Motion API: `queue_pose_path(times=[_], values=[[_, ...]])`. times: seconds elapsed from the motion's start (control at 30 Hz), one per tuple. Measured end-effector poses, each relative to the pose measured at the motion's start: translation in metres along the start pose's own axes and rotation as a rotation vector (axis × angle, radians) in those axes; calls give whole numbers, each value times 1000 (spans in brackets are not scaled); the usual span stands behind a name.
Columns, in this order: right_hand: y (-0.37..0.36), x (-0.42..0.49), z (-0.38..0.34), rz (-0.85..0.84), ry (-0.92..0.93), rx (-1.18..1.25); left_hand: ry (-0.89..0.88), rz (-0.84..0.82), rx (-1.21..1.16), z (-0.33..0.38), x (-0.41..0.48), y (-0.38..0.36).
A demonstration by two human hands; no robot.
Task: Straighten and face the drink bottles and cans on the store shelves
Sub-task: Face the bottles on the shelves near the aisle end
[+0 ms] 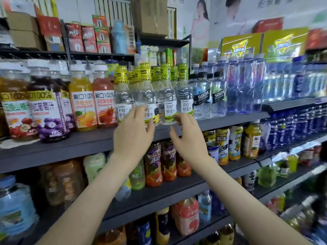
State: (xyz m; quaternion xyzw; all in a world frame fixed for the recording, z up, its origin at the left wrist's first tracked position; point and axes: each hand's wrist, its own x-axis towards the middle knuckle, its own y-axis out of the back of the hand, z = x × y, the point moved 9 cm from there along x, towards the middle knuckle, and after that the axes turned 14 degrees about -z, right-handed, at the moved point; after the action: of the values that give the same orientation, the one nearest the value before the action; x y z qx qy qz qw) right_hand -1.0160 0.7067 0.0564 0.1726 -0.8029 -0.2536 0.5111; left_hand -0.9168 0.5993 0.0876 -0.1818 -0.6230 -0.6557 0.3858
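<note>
Bright, even shop light, wide-angle view
Soft blur throughout; shelves bow near the edges; glints on water bottles beyond the right hand.

Left hand: bare from fingertips to wrist. Fingers slender; thumb on side toward other hand. Knuckle and nail detail blurred, cannot tell further.

Left forearm, behind wrist: bare right to frame edge, surface smooth and even, widening away from hand.

Right hand: bare likewise, slim fingers, thumb on side toward left hand.

Right forearm, behind its wrist: bare to frame edge, same smooth look, broadening away from hand. Both wrists narrow.
</note>
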Motion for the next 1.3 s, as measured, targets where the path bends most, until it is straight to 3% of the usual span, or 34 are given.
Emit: queue_pose_path(times=[0.3,0.53,0.87,1.07,1.3], values=[[94,-4,131,61,-113,-121,-187,-88,-37,133,70,-99],[182,-36,255,89,-170,-123,-192,-179,-101,250,89,-187],[311,-71,433,62,-290,-103,-176,-176,-159,434,136,-282],[350,-49,548,99,-434,73,-221,-111,-68,488,196,-327],[353,41,630,72,-422,255,-168,-70,-16,500,262,-390]])
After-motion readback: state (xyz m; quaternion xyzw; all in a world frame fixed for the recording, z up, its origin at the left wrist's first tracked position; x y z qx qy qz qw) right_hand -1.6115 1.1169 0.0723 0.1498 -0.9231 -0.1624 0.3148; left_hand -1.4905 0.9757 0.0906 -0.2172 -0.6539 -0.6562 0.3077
